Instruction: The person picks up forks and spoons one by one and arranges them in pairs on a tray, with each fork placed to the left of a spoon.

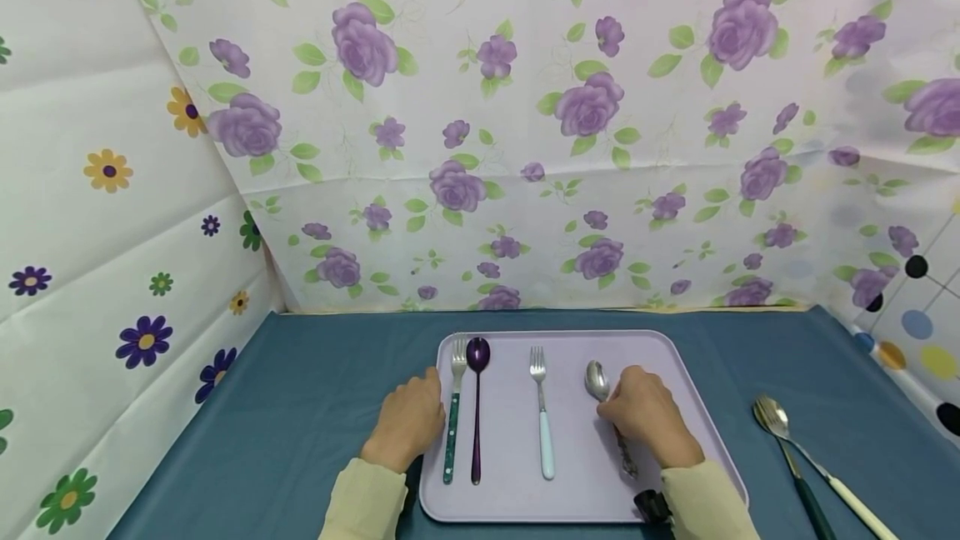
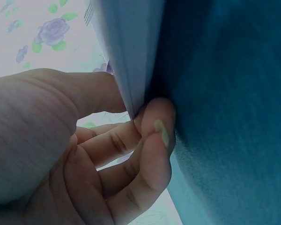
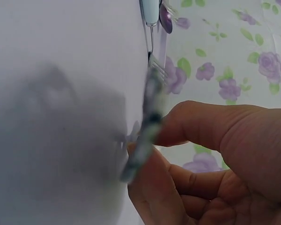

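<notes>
My right hand (image 1: 647, 411) pinches a silver spoon (image 1: 597, 378) over the right part of the pale lilac tray (image 1: 502, 502). In the right wrist view its patterned handle (image 3: 147, 124) is blurred between thumb and fingers. My left hand (image 1: 408, 417) grips the tray's left edge, thumb on one side and fingers curled beneath the rim (image 2: 126, 56) in the left wrist view. On the tray lie a fork with a green handle (image 1: 451, 440), a dark purple spoon (image 1: 477, 357) beside it, and a fork with a pale mint handle (image 1: 547, 444) near the middle.
Right of the tray, a fork with a dark green handle (image 1: 813, 507) and a spoon with a cream handle (image 1: 855, 502) lie crossed on the blue tablecloth (image 1: 300, 407). A floral sheet (image 1: 525, 132) hangs behind. A small black object (image 1: 651, 506) sits by my right sleeve.
</notes>
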Available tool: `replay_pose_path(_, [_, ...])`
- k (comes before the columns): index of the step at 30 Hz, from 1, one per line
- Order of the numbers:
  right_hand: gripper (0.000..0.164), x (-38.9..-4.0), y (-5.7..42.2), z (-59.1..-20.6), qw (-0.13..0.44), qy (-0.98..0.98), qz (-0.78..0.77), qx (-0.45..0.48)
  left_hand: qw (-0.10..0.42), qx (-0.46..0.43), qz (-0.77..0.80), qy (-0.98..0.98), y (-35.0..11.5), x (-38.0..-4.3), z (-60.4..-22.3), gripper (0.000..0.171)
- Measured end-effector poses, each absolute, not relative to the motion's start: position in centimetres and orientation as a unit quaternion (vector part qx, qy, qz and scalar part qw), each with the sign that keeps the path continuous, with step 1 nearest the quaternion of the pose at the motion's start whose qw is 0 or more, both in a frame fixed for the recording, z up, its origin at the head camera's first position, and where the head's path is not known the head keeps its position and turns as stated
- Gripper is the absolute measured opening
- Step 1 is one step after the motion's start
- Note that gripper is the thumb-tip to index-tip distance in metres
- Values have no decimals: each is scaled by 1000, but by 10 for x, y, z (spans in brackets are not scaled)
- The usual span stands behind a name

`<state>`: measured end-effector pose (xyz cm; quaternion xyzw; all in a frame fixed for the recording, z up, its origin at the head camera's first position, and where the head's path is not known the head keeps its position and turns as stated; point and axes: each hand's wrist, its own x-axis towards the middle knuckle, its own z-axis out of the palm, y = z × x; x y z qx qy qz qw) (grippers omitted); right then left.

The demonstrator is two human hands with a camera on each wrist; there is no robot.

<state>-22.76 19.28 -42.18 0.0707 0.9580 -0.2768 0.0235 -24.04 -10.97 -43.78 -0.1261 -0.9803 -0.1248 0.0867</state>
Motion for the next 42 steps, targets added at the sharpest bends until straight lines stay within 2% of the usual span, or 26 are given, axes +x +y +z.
replay_pose_path(18, [15,-230,192,-425,55,955,-285,67,91,-124,-120,-981,-109,-239,-436,20])
replay_pose_path(28, [24,-228,200,-422,68,961,-268,31,87,-126,-117,-981,-108,-239,-437,19])
replay_pose_path(42, [18,-216,207,-410,149,948,-281,-11,86,-121,-126,-981,-108,-239,-437,16])
